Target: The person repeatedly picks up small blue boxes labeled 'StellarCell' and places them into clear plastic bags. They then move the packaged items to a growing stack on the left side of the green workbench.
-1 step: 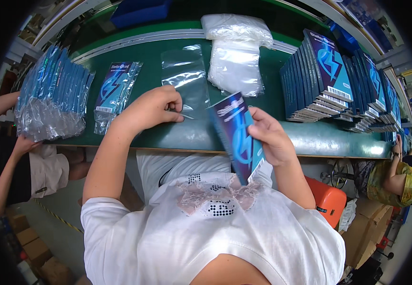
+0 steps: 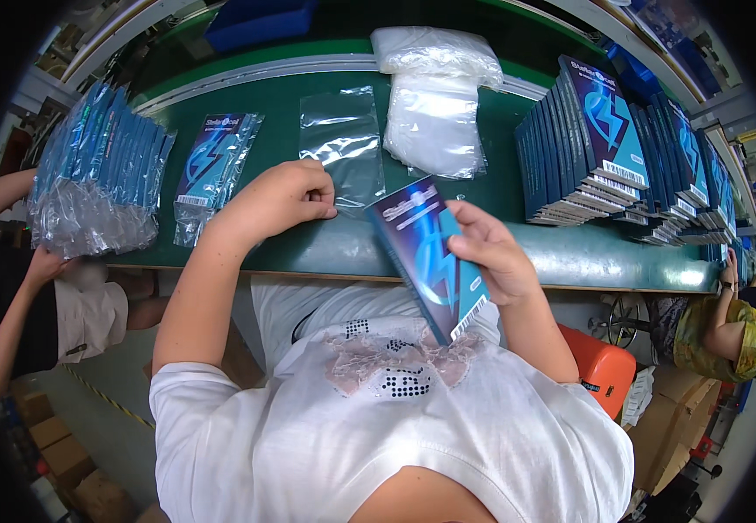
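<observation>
The right hand (image 2: 491,253) grips a flat dark-blue box (image 2: 430,257) with a light-blue lightning pattern, fingers wrapped over its right edge, holding it tilted above the near edge of the green table (image 2: 325,240), in front of the person's chest. The left hand (image 2: 277,200) is closed, its fingertips pinching the lower left corner of an empty clear plastic bag (image 2: 343,144) that lies flat on the table at about 11 o'clock from the box.

At 9 o'clock from the left hand lies a bagged box (image 2: 212,166), already inside its clear sleeve, flat on the table. Further out at 9 o'clock a thick pile of bagged boxes (image 2: 90,179) stands on edge at the table's left end. At 12 o'clock from the clear bag sits a stack of empty plastic bags (image 2: 434,113), milky and crumpled. At 2 o'clock from the right hand, rows of unbagged blue boxes (image 2: 587,148) stand leaning against one another, stretching towards the right end of the table.

Another person's arm (image 2: 20,305) shows at the left edge, below the pile, and a second co-worker (image 2: 722,327) sits at the far right.
</observation>
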A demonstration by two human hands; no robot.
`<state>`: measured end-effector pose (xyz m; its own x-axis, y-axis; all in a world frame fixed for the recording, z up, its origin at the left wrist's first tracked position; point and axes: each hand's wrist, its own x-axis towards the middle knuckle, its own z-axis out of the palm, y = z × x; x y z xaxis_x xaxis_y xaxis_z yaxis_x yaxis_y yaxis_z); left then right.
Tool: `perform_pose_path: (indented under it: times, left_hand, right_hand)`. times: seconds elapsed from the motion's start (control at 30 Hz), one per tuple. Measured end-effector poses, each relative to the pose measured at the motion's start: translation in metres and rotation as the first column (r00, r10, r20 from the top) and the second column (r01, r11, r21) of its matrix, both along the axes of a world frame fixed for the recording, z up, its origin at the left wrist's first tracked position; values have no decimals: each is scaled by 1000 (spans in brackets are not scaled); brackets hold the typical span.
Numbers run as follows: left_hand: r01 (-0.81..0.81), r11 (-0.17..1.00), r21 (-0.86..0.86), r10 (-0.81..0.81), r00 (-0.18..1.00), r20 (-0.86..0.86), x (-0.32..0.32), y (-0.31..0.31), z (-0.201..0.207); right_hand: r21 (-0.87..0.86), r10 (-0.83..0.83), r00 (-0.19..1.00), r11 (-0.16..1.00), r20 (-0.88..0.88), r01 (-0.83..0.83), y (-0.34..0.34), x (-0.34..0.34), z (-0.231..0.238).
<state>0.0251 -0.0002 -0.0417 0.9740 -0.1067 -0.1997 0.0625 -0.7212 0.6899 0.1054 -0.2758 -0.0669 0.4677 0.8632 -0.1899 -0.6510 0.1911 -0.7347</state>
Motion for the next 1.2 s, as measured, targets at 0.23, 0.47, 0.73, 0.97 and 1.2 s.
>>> perform_pose_path:
  times: [0.23,0.47,0.73,0.97,1.2]
  left_hand:
    - [-127,990,-69,137,976,172,-9,-24,3]
    - [-112,990,-86,136,918,372,-25,-29,-4]
    - [-148,971,-188,210,903,374,-28,-28,-10]
    - [-501,710,-495,561,827,-32,-33,-30,-9]
    - [-358,909,-214,397,901,177,-32,-27,-7]
  right_hand:
    - [99,254,931,967,-261,-235,38,-12,-8]
    - [101,219,945,975,-245,-200,48,-2,2]
    - [21,258,952,966,-166,-259,57,-8,6]
    - [-128,240,969,964,57,-232,43,-1,0]
    - [-190,57,943,982,329,8,50,-1,1]
